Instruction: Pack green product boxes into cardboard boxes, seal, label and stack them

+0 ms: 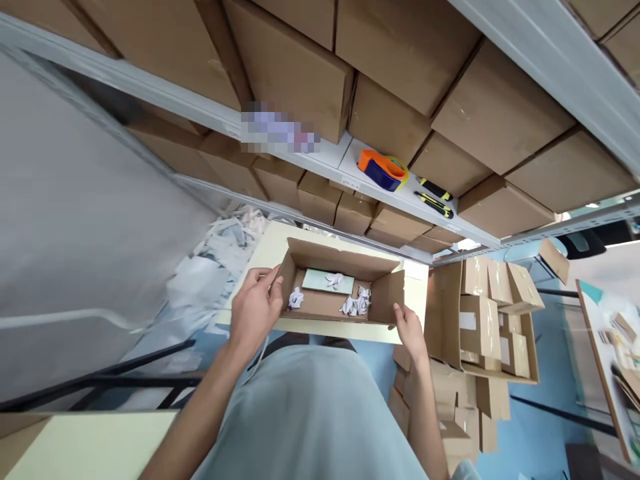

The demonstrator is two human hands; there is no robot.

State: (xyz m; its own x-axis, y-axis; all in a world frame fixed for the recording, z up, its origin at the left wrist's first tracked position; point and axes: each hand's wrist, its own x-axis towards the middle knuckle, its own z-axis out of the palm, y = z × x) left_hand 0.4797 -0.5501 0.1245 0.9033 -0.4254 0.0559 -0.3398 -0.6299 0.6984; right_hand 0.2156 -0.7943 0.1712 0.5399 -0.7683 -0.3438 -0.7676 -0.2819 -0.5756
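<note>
An open, long cardboard box (345,259) is on a pale yellow table (265,257) in front of me. Inside it lies a flat, pale green box (316,280) with crumpled paper (335,281) on top. More paper wads rest on the box floor, one crumpled wad (296,298) at the left and a larger clump (356,303) at the right. My left hand (256,303) grips the left end of the cardboard box, thumb near its rim. At the opposite end, my right hand (411,328) pinches the right flap by its front corner.
Shelves of cartons (395,113) rise behind the table, holding an orange-and-blue tape dispenser (383,170) and yellow-black utility knives (434,203). Scrap paper (215,247) heaps at the left. A large carton of smaller boxes (483,327) stands to the right.
</note>
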